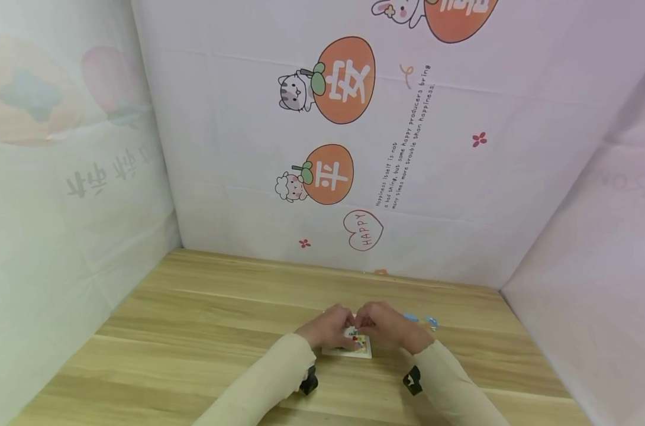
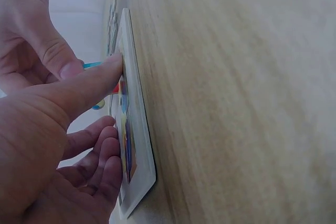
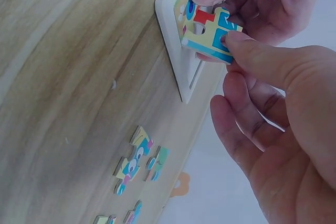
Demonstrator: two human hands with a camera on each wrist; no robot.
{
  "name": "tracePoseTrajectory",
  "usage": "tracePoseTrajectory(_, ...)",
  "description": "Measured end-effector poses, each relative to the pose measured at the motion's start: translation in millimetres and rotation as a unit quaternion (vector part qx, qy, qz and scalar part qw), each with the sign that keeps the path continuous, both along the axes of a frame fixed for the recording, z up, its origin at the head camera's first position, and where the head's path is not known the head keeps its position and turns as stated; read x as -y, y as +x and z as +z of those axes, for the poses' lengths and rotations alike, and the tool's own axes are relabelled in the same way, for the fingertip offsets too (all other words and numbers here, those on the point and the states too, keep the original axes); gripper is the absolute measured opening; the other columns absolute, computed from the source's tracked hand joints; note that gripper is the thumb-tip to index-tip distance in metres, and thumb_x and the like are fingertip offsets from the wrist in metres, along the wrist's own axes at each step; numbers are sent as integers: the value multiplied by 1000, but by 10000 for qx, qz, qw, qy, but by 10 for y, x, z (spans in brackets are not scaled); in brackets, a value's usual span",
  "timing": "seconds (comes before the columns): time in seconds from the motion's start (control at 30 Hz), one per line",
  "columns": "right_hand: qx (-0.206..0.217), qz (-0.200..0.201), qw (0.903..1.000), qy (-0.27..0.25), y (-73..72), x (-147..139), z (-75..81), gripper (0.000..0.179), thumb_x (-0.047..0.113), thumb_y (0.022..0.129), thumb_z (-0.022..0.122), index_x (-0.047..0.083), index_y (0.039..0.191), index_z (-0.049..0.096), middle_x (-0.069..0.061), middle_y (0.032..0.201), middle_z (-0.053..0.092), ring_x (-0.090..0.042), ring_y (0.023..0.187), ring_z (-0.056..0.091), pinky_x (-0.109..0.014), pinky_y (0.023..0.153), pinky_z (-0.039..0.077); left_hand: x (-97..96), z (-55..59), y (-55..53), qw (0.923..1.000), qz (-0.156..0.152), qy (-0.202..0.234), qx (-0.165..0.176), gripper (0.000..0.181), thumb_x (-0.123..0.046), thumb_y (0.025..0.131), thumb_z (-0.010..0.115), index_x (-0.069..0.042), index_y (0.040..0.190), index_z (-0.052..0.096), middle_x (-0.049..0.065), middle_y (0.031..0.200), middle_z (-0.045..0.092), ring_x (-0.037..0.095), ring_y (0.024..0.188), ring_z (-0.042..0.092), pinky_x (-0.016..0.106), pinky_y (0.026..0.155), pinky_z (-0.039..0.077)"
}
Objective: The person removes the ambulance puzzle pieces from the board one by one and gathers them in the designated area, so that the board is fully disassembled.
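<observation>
Head view: The left hand [image 1: 328,328] and the right hand [image 1: 386,324] come together over a small white board [image 3: 175,56] on the wooden bench [image 1: 194,331].
Right hand: It is pinching a puzzle piece [image 3: 210,39], with the thumb on the picture side.
Left hand: It is loose, not clenched. Its thumb reaches out and the tip touches the board, and the other fingers are softly bent close to it.
Puzzle piece: It is yellow and blue with some red by it. It is tipped and up off the bench, at the right part of the board. I can't tell if it touches the board.
Board: Bright picture bits show inside the white rim. The hands hide some of them.
Loose pieces [image 3: 135,159]: They lie on the bench to the right of the board. One has big round eyes.
Sleeves [image 1: 266,378]: They are cream and come in from the near side.
Far wall [image 1: 237,148]: It is white, with orange fruits, a cat, a sheep and a heart saying HAPPY.
</observation>
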State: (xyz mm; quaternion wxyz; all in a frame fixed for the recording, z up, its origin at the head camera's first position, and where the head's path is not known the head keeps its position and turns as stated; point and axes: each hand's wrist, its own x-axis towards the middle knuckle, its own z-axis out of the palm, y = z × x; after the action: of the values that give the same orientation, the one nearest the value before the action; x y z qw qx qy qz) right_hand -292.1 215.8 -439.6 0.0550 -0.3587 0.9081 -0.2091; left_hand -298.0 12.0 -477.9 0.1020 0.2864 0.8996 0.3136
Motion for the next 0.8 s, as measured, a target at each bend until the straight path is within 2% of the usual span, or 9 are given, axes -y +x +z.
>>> tracePoseTrajectory(0.23, -101, -3, 9998, -147, 2, -25, -10, 10, -2, 97, 70, 6, 95, 74, -3, 95, 74, -6, 85, 68, -21, 74, 59, -7, 4, 19, 10000, 61, 4, 15, 44, -30, 87, 89, -6, 117, 67, 2, 117, 64, 10, 104, 57, 26, 94, 54)
tracePoseTrajectory(0.43, 8, -132, 9997, -210, 4, -101, 72, 11, -4, 98, 69, 6, 94, 73, -3, 94, 74, -8, 86, 67, -23, 75, 59, -8, 1, 8, 10000, 55, -38, -14, 47, -32, 87, 88, -6, 120, 67, 3, 118, 64, 10, 105, 57, 25, 96, 53)
tracePoseTrajectory(0.57, 117, -272, 9995, -140, 12, -201, 115, 9, -1, 98, 70, 7, 95, 73, -2, 94, 72, -6, 87, 66, -22, 74, 58, -11, -5, 0, 10000, 70, -59, -5, 47, -33, 87, 88, -7, 121, 67, 2, 118, 64, 10, 105, 57, 25, 96, 53)
tracePoseTrajectory(0.8, 20, -479, 9988, -68, 87, -449, 182, 11, 1, 97, 71, 11, 92, 72, 3, 91, 69, -4, 83, 60, -23, 71, 56, -19, 12, 29, 9998, 169, -60, 88, 47, -32, 87, 88, -8, 122, 67, 1, 118, 63, 10, 105, 57, 27, 98, 53)
